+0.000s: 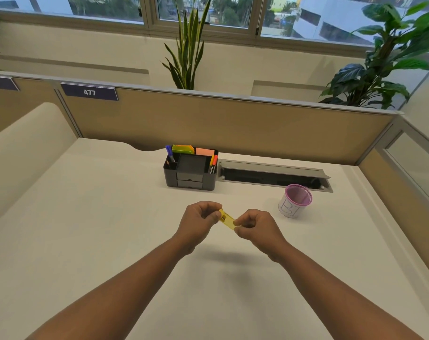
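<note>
Since the yellow translucent strip [226, 220], pinched at one end by the left hand [200, 220] and at the other by the right hand [256, 228] above the middle of the desk [98, 217], looks light, thin and slick, a fingertip hold at its ends should suit.

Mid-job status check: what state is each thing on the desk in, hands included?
Yellow plastic piece, held above the desk, pinched at both ends.
Left hand, fingers curled, pinching its left end.
Right hand, fingers curled, pinching its right end.
Black organizer, upright, drawers shut, pens and sticky notes inside.
Pink mesh cup, upright on the desk, untouched.
Cable hatch, lid open.
</note>
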Demonstrator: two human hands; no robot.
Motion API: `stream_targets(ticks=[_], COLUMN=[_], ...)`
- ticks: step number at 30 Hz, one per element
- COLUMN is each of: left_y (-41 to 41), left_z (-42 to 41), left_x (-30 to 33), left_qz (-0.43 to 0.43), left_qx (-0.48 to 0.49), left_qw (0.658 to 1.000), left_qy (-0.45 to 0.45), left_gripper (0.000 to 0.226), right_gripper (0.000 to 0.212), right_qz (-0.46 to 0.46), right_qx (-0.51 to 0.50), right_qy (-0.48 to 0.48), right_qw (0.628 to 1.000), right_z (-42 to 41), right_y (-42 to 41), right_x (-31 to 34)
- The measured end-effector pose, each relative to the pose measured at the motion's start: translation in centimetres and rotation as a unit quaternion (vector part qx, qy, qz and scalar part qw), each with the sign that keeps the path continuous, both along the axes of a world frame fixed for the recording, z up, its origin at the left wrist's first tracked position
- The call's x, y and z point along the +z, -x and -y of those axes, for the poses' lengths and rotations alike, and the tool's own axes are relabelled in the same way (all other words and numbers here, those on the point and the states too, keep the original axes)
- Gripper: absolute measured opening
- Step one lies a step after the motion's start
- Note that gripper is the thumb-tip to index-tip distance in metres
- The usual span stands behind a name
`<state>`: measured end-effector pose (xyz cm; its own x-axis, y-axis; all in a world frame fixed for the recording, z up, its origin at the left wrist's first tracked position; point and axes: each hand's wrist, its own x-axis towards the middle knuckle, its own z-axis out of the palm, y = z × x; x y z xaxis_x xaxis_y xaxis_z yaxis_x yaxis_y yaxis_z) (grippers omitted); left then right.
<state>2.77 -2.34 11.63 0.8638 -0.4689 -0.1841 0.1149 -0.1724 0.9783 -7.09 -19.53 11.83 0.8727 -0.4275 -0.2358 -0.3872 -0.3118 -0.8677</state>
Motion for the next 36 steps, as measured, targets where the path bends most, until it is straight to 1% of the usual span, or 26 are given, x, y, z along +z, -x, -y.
stream_targets(ticks=[2, 3, 4, 5, 6, 7, 10, 12, 14, 16, 18, 22, 26, 31, 36], left_y=[-0.5, -0.9, -1.2, -1.2, -2.9, -3.2, -3.3, -4.2, -5.3, -6.4, -7.5, -9.7, -11.8, -13.4, -13.9], left_z=[-0.4, -0.7, -0.8, -1.1, -1.8, -2.1, -2.9, -3.6, -3.9, -4.1, -4.0, -3.2, -2.8, -2.2, -2.1], left_x=[-1.0, -1.7, -2.3, -3.0, -4.4, -5.3, -6.9, -8.3, -9.4, -10.4, -11.2, -11.8, -12.7, -13.7, -13.7], left_qz=[0.011, 0.047, 0.108, 0.173, 0.219, 0.254, 0.311, 0.333, 0.348, 0.372, 0.404, 0.427, 0.425, 0.414, 0.429], left_qx=[0.001, -0.004, -0.021, -0.045, -0.051, -0.078, -0.144, -0.155, -0.165, -0.160, -0.150, -0.143, -0.147, -0.132, -0.121], left_qw=[1.000, 0.998, 0.988, 0.969, 0.951, 0.931, 0.873, 0.850, 0.833, 0.821, 0.809, 0.795, 0.797, 0.808, 0.811], left_qy=[-0.014, -0.048, -0.104, -0.168, -0.213, -0.250, -0.346, -0.378, -0.398, -0.402, -0.400, -0.406, -0.404, -0.397, -0.379], left_gripper=[0.019, 0.018, 0.020, 0.023, 0.027, 0.029, 0.026, 0.022, 0.022, 0.031, 0.038, 0.054, 0.051, 0.050, 0.047], right_gripper=[0.019, 0.018, 0.018, 0.018, 0.019, 0.019, 0.023, 0.023, 0.019, 0.014, 0.013, 0.014, 0.012, 0.008, 0.011], right_qz=[-0.009, -0.010, -0.013, -0.011, -0.016, -0.018, 0.000, 0.009, 0.032, 0.056, 0.080, 0.104, 0.125, 0.122, 0.124], right_qx=[0.007, 0.005, -0.003, -0.009, 0.003, 0.000, -0.017, -0.006, 0.006, 0.018, 0.030, 0.055, 0.086, 0.113, 0.115], right_qy=[0.041, 0.059, 0.071, 0.083, 0.104, 0.119, 0.150, 0.188, 0.213, 0.231, 0.250, 0.286, 0.323, 0.357, 0.347], right_qw=[0.999, 0.998, 0.997, 0.996, 0.994, 0.993, 0.989, 0.982, 0.977, 0.971, 0.964, 0.951, 0.934, 0.919, 0.923], right_z=[0.1, 0.2, 0.5, 0.7, 0.7, 0.7, 0.8, 0.6, 0.5, 0.4, 0.2, 0.1, 0.2, -0.1, -0.2], right_y=[-0.8, -1.2, -1.5, -1.3, -3.5, -4.0, -5.2, -7.2, -9.6, -12.1, -14.3, -18.8, -22.2, -25.2, -26.6], right_x=[-0.4, -0.7, -0.7, -0.8, -1.2, -1.5, -1.5, -1.6, -1.2, -1.0, -1.1, -1.6, -2.3, -3.4, -4.6])
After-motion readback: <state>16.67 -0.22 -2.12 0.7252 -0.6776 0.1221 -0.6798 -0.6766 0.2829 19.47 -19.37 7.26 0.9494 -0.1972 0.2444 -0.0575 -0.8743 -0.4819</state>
